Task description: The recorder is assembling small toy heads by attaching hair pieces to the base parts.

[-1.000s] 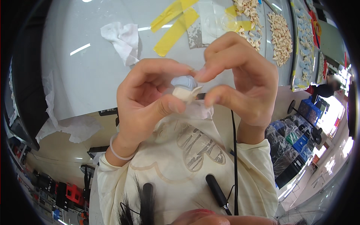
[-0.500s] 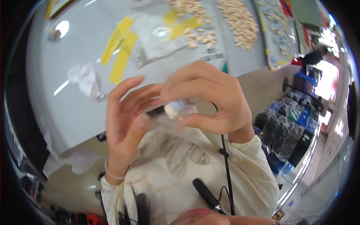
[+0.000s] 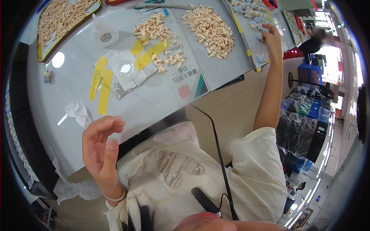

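Observation:
My right hand (image 3: 273, 43) is stretched out to the far right, over a yellow-edged tray (image 3: 249, 52). Its fingertips close on a small blue-and-cream piece (image 3: 265, 30), partly covered by the fingers. Similar pieces lie in the tray, among them a blue one (image 3: 260, 59) near its front end. My left hand (image 3: 101, 148) hovers off the table's front edge, thumb and curled fingers apart, with nothing in it. A crumpled white tissue (image 3: 79, 113) is the thing nearest to it.
Piles of cream pointed pieces (image 3: 210, 32) cover the back of the table. Yellow tape strips (image 3: 103, 92) flank a small clear dish (image 3: 127, 70). Behind it stands a white bottle (image 3: 104, 34). A full tray (image 3: 40, 48) sits far left. Plastic-covered boxes (image 3: 298, 125) are on the right.
My hands have parted. The right went from in front of my chest out to the tray with the blue-and-cream piece; the left moved left and down.

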{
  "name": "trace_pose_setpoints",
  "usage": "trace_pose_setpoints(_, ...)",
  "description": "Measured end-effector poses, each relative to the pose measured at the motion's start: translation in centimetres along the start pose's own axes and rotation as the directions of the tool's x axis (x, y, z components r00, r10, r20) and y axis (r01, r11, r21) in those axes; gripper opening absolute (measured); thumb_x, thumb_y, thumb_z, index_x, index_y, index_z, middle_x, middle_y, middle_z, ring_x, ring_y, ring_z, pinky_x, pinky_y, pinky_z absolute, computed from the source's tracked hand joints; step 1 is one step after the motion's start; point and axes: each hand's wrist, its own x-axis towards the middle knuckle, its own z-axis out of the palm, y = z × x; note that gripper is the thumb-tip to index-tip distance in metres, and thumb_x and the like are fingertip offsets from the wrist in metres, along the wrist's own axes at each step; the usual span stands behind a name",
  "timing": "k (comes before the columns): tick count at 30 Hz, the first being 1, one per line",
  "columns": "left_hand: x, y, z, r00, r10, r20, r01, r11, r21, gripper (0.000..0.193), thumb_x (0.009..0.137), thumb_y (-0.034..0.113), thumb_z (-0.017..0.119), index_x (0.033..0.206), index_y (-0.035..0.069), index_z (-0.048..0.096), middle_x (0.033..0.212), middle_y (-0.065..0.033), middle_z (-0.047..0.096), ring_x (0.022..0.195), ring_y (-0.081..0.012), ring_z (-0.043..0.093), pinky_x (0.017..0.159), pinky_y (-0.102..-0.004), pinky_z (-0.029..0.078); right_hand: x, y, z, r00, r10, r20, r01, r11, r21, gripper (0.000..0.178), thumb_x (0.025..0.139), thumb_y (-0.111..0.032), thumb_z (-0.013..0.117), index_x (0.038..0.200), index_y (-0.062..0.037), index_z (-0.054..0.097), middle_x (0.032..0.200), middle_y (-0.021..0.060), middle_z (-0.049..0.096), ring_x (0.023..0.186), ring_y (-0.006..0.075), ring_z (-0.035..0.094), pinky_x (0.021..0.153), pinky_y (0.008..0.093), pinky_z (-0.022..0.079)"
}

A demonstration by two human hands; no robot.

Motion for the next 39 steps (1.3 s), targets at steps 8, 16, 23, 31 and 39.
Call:
trace_pose_setpoints(8,-2.2,4.0,-8.2,0.963,0.268,-0.035,-0.204,0.807,0.554,0.02,0.085,0.006,0.042,0.1,-0.004,0.051,0.098,-0.0177,0.054,0.087,-0.0228,0.053,0.082,-0.0337,0.042,-0.8,-3.4,-0.4,0.938,-0.327,0.116,0.338,0.786,-0.518,0.03,0.073,-0.022,0.057,0.101,-0.0117,0.06,0.096,0.0106,0.056,0.091,0.0236,0.053,0.079,0.0313,0.042)
trace_pose_setpoints(16,-2.8,6.1,-14.4,0.881,0.364,-0.304,-0.009,0.654,0.756,0.022,0.089,0.008,0.041,0.102,-0.005,0.054,0.101,-0.0128,0.058,0.088,-0.0171,0.056,0.084,-0.0287,0.042,-9.9,-13.6,6.3,0.575,-0.71,0.407,0.734,0.667,0.128,0.021,0.067,0.002,0.057,0.088,-0.0012,0.058,0.089,0.0072,0.054,0.077,0.0174,0.054,0.067,0.0263,0.043)
trace_pose_setpoints(23,7.6,3.3,-12.0,0.995,0.096,-0.018,-0.049,0.646,0.762,0.021,0.084,0.007,0.05,0.105,0.004,0.053,0.091,-0.0064,0.054,0.076,-0.0118,0.05,0.069,-0.0233,0.041,-10.5,-12.8,6.8,0.69,-0.6,0.404,0.649,0.761,0.021,0.011,0.068,0.004,0.057,0.078,0.0021,0.055,0.077,0.0067,0.052,0.065,0.0149,0.05,0.06,0.0242,0.041)
trace_pose_setpoints(31,11.6,-0.3,-13.2,0.994,0.01,-0.11,0.097,0.402,0.911,0.022,0.081,0.009,0.055,0.103,0.007,0.054,0.093,-0.0068,0.051,0.079,-0.0122,0.05,0.073,-0.0234,0.042,-10.7,-12.6,6.4,0.745,-0.625,0.233,0.632,0.773,0.054,0.007,0.075,0.003,0.053,0.082,0.0012,0.055,0.077,0.0076,0.055,0.066,0.0135,0.05,0.063,0.0244,0.041)
trace_pose_setpoints(39,5.3,1.7,-7.4,0.981,0.165,-0.105,-0.13,0.951,0.28,0.016,0.08,0.003,0.056,0.095,-0.002,0.052,0.096,-0.0099,0.052,0.079,-0.0145,0.053,0.072,-0.0229,0.043,-10.3,-12.2,6.0,0.664,-0.719,0.205,0.737,0.675,-0.022,0.016,0.076,0.002,0.053,0.088,-0.0024,0.062,0.079,0.0067,0.056,0.071,0.0167,0.054,0.066,0.0244,0.041)
